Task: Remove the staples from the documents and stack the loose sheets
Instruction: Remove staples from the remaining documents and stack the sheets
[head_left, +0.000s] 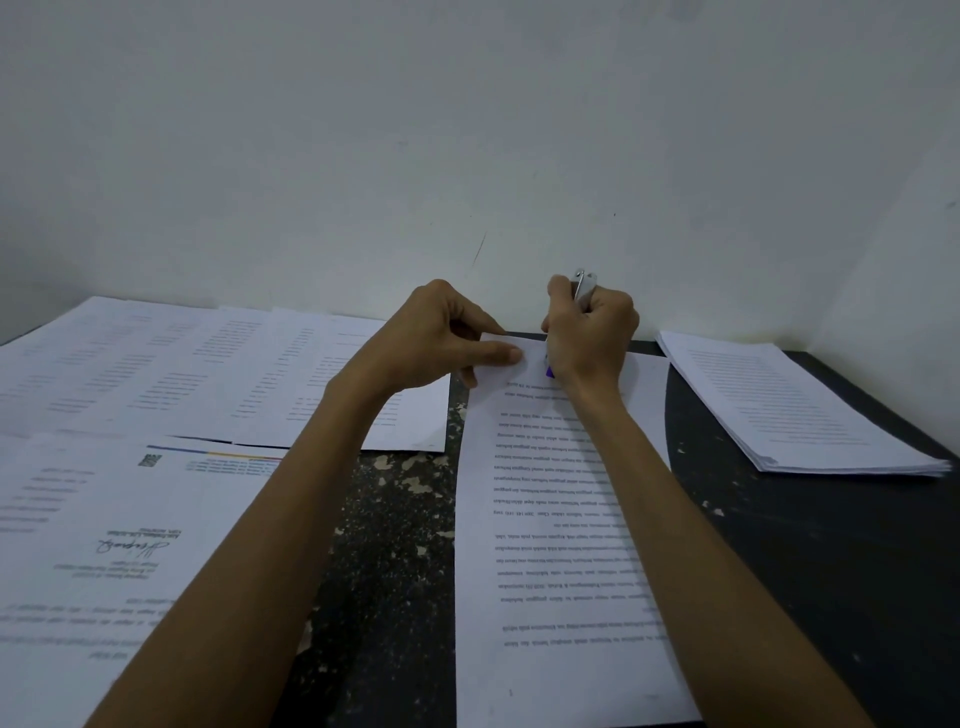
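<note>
Squarely in front of the person, the document (545, 519) lies flat on the dark, chipped table (400, 519), its far end near the wall. The left hand (441, 338) pinches its far left corner between thumb and fingers. Just beside it, the right hand (592, 332) is fisted round a slim tool (584, 286), its purple tip at the paper. A stack of sheets (789, 410) sits to the right, and spread papers (182, 374) lie to the left.
</note>
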